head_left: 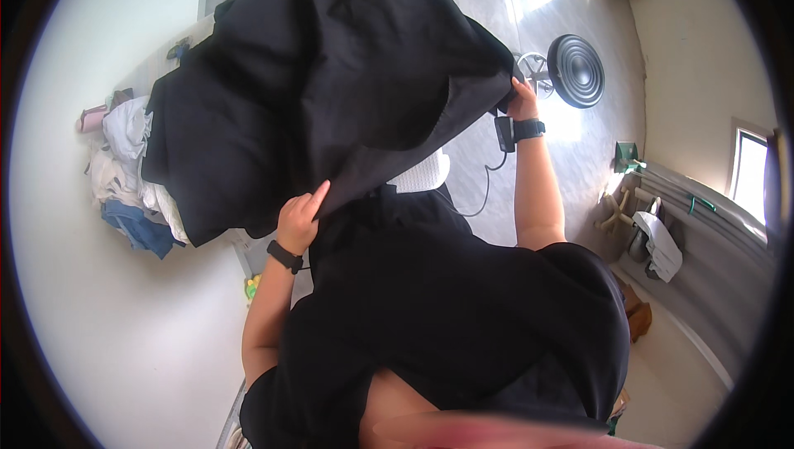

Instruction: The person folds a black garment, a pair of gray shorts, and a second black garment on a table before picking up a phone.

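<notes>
Black cloth (356, 60), upper centre of frame, its near edge slanting from left hand (299, 219), which apparently pinches it, up to right hand (523, 105), which grips the upper-right end.

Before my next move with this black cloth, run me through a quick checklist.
1. Left hand on the near edge of the black cloth: ok, fingers gripping it.
2. Right hand on the cloth: ok, holding the corner at the right.
3. Cloth smooth: not ok, folds run across it.
4. White textured surface in full view: not ok, only a part shows below the cloth's edge.
5. Black box on the cable free of the right wrist: cannot tell, they appear side by side.
6. Clothes pile free of the cloth: cannot tell, the cloth hides part of it.
</notes>
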Demonstrator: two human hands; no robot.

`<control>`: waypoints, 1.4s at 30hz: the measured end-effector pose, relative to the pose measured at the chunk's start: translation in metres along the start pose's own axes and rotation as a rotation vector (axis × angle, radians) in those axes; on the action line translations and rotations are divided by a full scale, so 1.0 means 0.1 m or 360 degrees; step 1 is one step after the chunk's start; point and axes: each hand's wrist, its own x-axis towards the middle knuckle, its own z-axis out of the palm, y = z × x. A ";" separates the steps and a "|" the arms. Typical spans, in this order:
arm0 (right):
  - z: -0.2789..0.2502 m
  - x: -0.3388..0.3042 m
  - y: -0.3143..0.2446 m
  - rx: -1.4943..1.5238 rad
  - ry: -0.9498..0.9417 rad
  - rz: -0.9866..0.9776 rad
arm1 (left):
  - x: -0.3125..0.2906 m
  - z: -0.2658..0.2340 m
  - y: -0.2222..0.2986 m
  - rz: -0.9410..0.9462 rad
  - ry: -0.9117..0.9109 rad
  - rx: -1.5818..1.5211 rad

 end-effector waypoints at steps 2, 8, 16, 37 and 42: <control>0.01 -0.05 -0.01 0.0050 0.0120 -0.0054 | -0.02 -0.01 -0.04 -0.0011 -0.0017 -0.0071; 0.03 -0.34 -0.31 0.0204 -0.0011 -0.0305 | -0.07 -0.46 0.20 -0.0184 0.0100 -0.0483; 0.97 0.32 -1.12 0.0045 -0.0087 -0.0494 | 0.75 -1.60 -0.24 -0.0506 0.0477 0.0341; 0.52 -0.02 -1.04 0.0154 -0.0239 -0.0487 | 0.56 -1.13 -0.09 -0.0167 -0.0206 -0.0609; 0.03 -0.17 -0.57 -0.0063 0.0248 -0.0201 | 0.39 -0.21 -0.39 -0.0220 -0.0511 -0.0784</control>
